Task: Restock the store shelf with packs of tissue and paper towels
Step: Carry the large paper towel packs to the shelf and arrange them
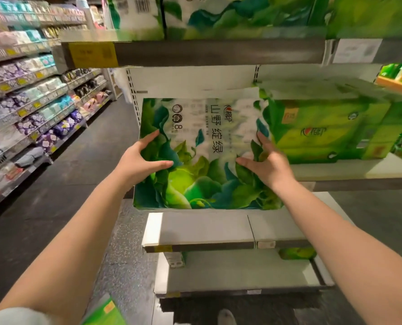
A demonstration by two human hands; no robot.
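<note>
A large tissue pack with a green leaf print and black lettering stands at the left end of the middle shelf, its lower edge hanging over the shelf front. My left hand grips its left side, fingers spread on the wrapper. My right hand presses on its right side. To the right of it lies a green pack on the same shelf.
More green packs fill the upper shelf above. Two bare lower shelves jut out below the pack. An aisle floor runs left, with shelves of small packets along it. A green pack sits low left.
</note>
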